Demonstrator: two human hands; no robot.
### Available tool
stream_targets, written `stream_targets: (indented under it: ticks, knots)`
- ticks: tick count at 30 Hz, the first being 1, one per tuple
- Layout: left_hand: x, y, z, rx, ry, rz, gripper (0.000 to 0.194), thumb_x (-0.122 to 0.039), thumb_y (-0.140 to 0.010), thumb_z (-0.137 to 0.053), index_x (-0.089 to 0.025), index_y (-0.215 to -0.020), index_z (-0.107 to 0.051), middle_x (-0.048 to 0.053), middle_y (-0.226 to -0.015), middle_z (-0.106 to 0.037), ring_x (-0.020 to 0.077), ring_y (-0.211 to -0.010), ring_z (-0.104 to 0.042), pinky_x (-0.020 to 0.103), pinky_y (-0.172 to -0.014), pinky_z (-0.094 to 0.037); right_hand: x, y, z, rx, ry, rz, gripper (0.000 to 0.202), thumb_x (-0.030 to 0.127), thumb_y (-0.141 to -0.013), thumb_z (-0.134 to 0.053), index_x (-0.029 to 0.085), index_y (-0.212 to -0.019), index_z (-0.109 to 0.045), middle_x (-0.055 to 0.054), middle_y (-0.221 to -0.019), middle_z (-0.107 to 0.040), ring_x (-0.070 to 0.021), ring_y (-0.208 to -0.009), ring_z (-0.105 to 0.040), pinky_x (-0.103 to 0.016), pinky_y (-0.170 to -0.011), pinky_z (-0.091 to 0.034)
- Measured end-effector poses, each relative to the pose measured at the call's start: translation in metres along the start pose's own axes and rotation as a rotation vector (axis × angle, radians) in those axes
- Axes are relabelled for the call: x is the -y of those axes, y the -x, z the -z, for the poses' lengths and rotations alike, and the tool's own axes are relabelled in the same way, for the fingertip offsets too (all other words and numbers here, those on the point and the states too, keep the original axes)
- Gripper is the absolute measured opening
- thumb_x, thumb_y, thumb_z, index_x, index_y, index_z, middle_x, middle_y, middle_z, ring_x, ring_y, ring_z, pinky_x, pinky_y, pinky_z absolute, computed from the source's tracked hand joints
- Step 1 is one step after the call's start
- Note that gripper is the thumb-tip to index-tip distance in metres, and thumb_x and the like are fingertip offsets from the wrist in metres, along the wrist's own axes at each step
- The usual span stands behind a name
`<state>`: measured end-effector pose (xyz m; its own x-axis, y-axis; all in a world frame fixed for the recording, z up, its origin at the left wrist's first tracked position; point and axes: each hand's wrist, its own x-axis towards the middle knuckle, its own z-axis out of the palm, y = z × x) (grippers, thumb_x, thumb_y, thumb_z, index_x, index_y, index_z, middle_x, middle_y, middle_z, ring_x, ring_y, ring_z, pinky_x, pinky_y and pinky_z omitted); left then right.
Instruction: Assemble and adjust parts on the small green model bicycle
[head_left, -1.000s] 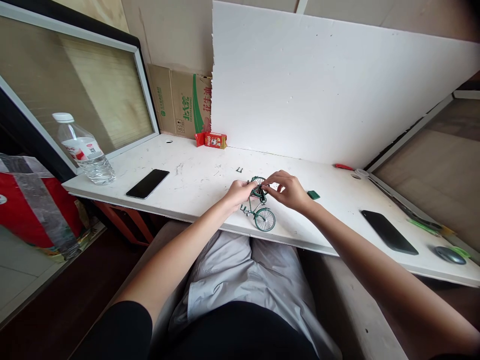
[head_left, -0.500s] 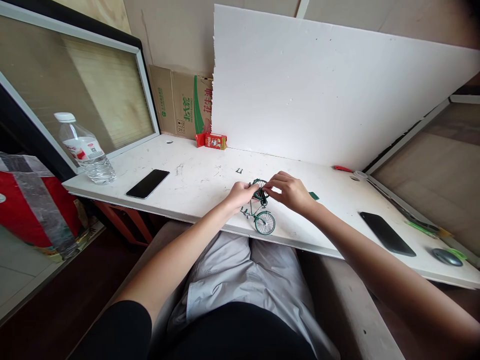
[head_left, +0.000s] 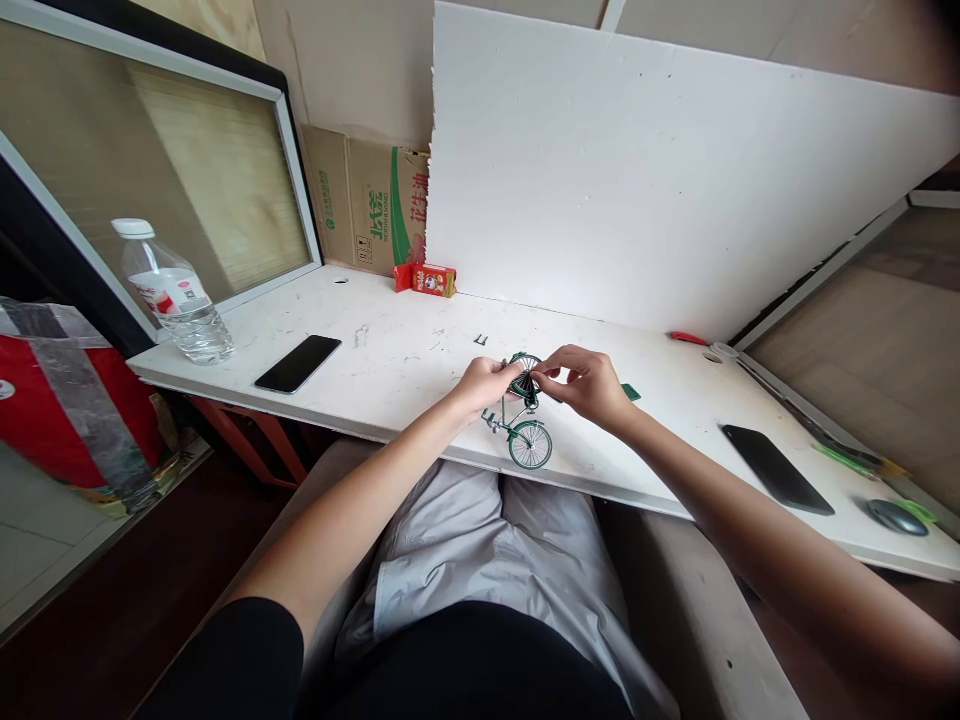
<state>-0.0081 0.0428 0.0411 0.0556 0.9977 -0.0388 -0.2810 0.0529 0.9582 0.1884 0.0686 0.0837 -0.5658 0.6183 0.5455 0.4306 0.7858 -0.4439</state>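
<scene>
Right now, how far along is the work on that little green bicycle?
The bicycle looks mostly together: the near wheel and handlebars seem attached. In hand is the far wheel: the left hand holds it, the right hand's fingertips are at its spokes. What's left is unclear; two small green pieces and a flat green piece lie apart on the table, perhaps unused parts.

a metal-like sheen is seen on the green bicycle point(head_left: 530, 406). the bottle point(head_left: 182, 305) is made of clear plastic, the carton point(head_left: 367, 205) of matt cardboard; the smooth white tabletop point(head_left: 390, 385) is scuffed, and the white board point(head_left: 637, 170) is roughly edged.
</scene>
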Motion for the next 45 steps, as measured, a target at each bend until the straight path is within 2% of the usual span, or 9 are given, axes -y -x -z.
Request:
stream_targets:
  ticks: [4,12,17,22,30,37,42,45]
  knots:
    - [0.003,-0.001,0.001,0.055,0.014,0.039,0.024,-0.033,-0.091,-0.081,-0.010,-0.092,-0.080,0.015,-0.100,-0.081,0.0222,-0.093,-0.076,0.041,-0.093,-0.063,-0.002,0.003,0.003,0.021,-0.019,-0.007,0.023,0.045,-0.094,-0.077,0.023,-0.088,-0.081,-0.007,-0.089,-0.078,-0.0199,-0.078,-0.070,-0.032,-0.058,-0.051]
    - [0.004,-0.002,0.008,0.250,0.171,0.140,0.024,-0.031,-0.089,-0.083,-0.011,-0.102,-0.082,0.017,-0.108,-0.081,0.0237,-0.102,-0.076,0.043,-0.098,-0.062,0.000,0.005,0.007,0.041,0.029,0.037,0.027,0.045,-0.097,-0.072,0.021,-0.090,-0.082,-0.008,-0.087,-0.077,-0.0197,-0.077,-0.070,-0.032,-0.058,-0.055]
    - [0.002,0.000,0.007,0.223,0.193,0.190,0.014,-0.022,-0.088,-0.083,-0.011,-0.097,-0.082,0.015,-0.104,-0.081,0.0218,-0.097,-0.076,0.040,-0.096,-0.062,0.004,0.005,0.007,0.055,0.038,0.068,0.028,0.047,-0.099,-0.072,0.022,-0.093,-0.083,-0.009,-0.089,-0.078,-0.0213,-0.080,-0.071,-0.033,-0.058,-0.059]
    - [0.001,0.000,0.007,0.229,0.167,0.205,0.010,-0.017,-0.090,-0.078,-0.008,-0.093,-0.081,0.015,-0.100,-0.080,0.0204,-0.087,-0.075,0.041,-0.091,-0.063,0.002,0.010,0.005,0.057,0.096,0.117,0.020,0.041,-0.099,-0.073,0.024,-0.096,-0.083,-0.008,-0.089,-0.078,-0.0231,-0.084,-0.070,-0.034,-0.060,-0.057]
    - [0.005,0.001,0.007,0.228,0.144,0.147,0.022,-0.026,-0.085,-0.087,-0.007,-0.095,-0.082,0.016,-0.099,-0.080,0.0216,-0.088,-0.076,0.040,-0.090,-0.063,-0.002,0.017,0.002,-0.006,0.159,0.211,0.012,0.029,-0.100,-0.070,0.025,-0.101,-0.082,-0.007,-0.089,-0.077,-0.0219,-0.082,-0.070,-0.038,-0.072,-0.058]
    - [0.003,0.003,0.006,0.265,0.126,0.136,0.026,-0.028,-0.085,-0.088,-0.008,-0.100,-0.082,0.017,-0.105,-0.080,0.0230,-0.091,-0.076,0.042,-0.091,-0.063,-0.001,0.022,0.004,-0.044,0.169,0.252,0.015,0.029,-0.101,-0.068,0.025,-0.104,-0.082,-0.009,-0.093,-0.077,-0.0235,-0.084,-0.071,-0.040,-0.073,-0.059]
    - [0.002,0.005,0.005,0.269,0.113,0.128,0.031,-0.032,-0.082,-0.090,-0.008,-0.099,-0.082,0.017,-0.104,-0.080,0.0234,-0.092,-0.077,0.042,-0.091,-0.063,-0.001,0.024,0.008,-0.004,0.226,0.259,0.017,0.029,-0.102,-0.067,0.026,-0.107,-0.082,-0.010,-0.095,-0.078,-0.0262,-0.088,-0.072,-0.043,-0.077,-0.059]
    - [0.004,0.005,0.005,0.268,0.118,0.130,0.030,-0.032,-0.083,-0.090,-0.008,-0.099,-0.082,0.017,-0.104,-0.080,0.0222,-0.091,-0.076,0.041,-0.090,-0.063,-0.001,0.026,0.008,-0.032,0.201,0.257,0.015,0.030,-0.102,-0.068,0.026,-0.106,-0.082,-0.009,-0.093,-0.077,-0.0252,-0.086,-0.072,-0.042,-0.075,-0.059]
